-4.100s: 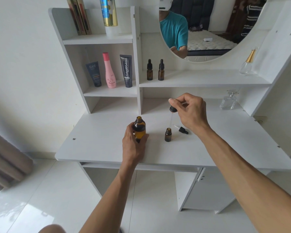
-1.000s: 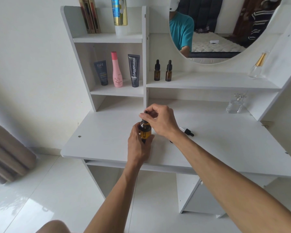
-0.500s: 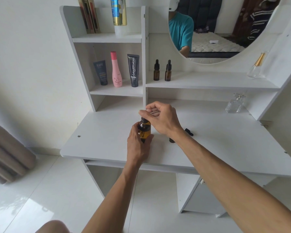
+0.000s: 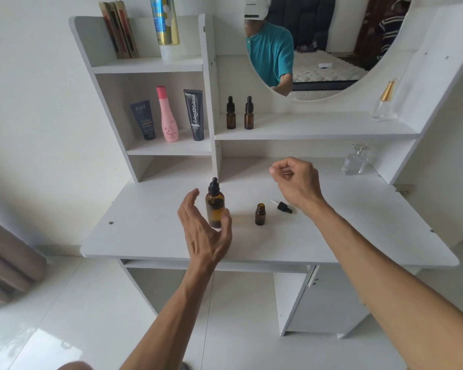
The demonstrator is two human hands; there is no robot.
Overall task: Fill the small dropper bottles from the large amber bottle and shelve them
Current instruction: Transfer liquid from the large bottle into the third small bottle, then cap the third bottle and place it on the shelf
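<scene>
large amber bottle [image 4: 215, 209]: glossy glass | desk [image 4: 358, 236]: matt white laminate

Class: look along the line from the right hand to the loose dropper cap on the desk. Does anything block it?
Nothing visible does. The right hand hovers above the dropper cap, with only bare desk between.
</scene>
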